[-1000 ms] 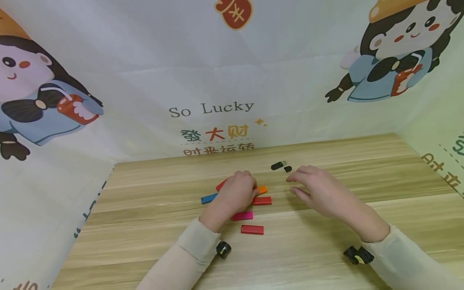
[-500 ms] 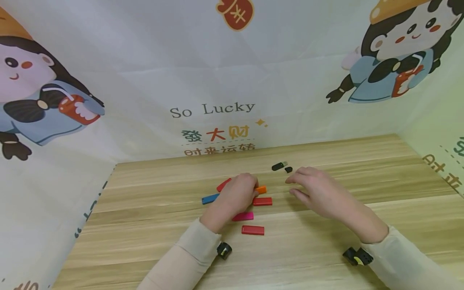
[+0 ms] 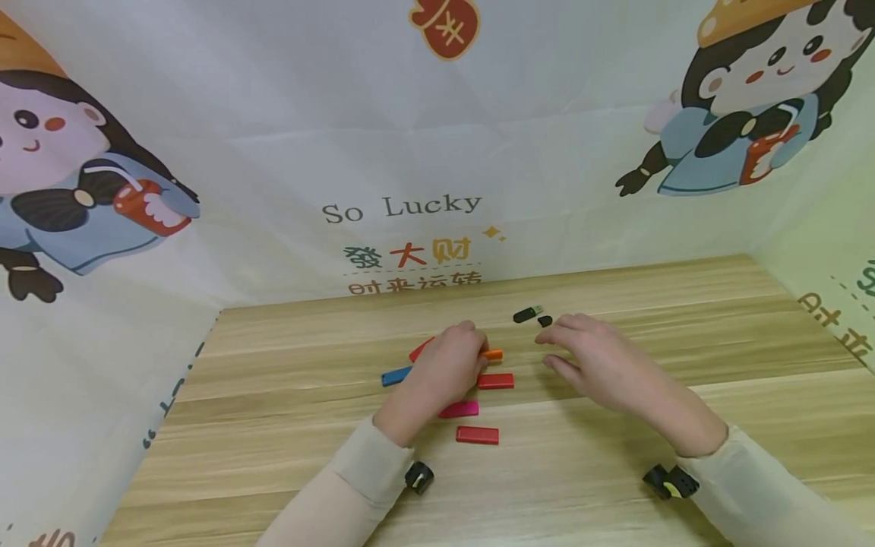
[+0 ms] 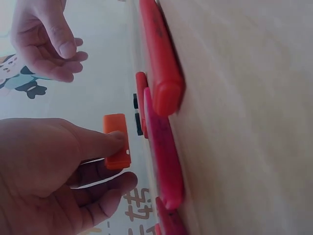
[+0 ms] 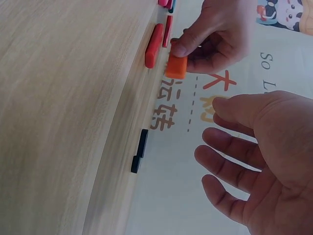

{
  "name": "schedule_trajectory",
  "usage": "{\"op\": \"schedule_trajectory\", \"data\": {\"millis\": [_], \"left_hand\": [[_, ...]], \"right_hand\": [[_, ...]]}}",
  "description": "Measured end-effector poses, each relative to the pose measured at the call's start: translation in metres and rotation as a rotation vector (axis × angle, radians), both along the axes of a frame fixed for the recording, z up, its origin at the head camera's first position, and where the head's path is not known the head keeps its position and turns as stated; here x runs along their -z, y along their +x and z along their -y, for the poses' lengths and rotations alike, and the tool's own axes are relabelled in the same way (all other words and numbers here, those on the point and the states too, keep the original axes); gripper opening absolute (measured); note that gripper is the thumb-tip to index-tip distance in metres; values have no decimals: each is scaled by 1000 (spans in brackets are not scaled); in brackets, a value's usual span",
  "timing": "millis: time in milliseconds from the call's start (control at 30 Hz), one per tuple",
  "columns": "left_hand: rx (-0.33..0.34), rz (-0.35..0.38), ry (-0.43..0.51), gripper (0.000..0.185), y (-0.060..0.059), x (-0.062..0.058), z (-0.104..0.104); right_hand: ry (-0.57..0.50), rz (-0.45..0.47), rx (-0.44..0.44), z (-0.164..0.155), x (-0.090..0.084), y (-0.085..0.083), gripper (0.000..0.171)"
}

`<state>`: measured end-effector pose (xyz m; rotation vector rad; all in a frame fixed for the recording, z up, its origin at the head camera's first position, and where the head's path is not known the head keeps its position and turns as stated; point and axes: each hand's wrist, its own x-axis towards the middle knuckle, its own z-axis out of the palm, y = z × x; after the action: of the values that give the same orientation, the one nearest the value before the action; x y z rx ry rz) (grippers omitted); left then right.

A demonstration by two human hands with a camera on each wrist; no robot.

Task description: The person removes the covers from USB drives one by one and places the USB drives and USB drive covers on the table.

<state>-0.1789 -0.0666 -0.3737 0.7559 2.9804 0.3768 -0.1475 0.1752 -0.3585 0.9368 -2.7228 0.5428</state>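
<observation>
Two hands above coloured sticks on a wooden table (image 3: 287,456)
Left hand (image 3: 447,368) pinches an orange stick (image 3: 494,354); right hand (image 3: 601,361) hovers nearby, fingers loosely spread, holding nothing

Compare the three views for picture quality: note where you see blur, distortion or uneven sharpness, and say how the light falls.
Head view: even, soft light, faint shadows under the hands, backdrop bowed by the wide lens. Left wrist view: the red stick close to the lens looks soft, the orange piece pinched by the left hand sharper. Right wrist view: table edge curves, the right hand looms large and slightly soft.
</observation>
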Motion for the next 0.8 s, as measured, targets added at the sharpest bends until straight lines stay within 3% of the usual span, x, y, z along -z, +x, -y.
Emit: {"op": "schedule_trajectory", "data": {"millis": [433,800], "left_hand": [[50,-168,99,10,20,-9,2],[77,-263,180,6,39,-17,5]], "right_hand": [[-7,-60,-18,9,-4,1,32],[-29,-187,-119,18,-2,-1,33]]}}
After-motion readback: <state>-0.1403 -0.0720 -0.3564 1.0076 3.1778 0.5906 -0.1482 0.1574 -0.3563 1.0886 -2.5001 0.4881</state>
